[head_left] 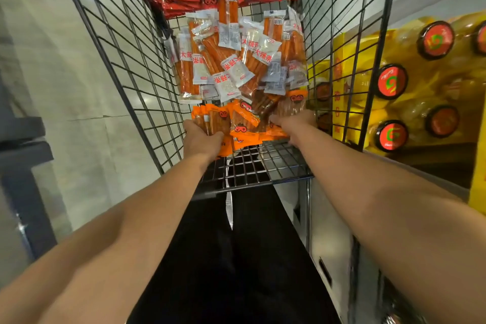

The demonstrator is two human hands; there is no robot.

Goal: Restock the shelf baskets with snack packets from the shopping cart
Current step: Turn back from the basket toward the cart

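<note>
We are gathering orange snack packets (236, 123) at the cart's (147, 66) near end, left hand (201, 139) gripping some, right hand (294, 122) curled round others; next, we judge, lift them clear toward a basket.

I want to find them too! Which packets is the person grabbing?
Look inside the black wire cart. Three heaps lie there; the orange packets are nearest the person, under both hands. The next heap has white labels, the farthest is red.
</note>
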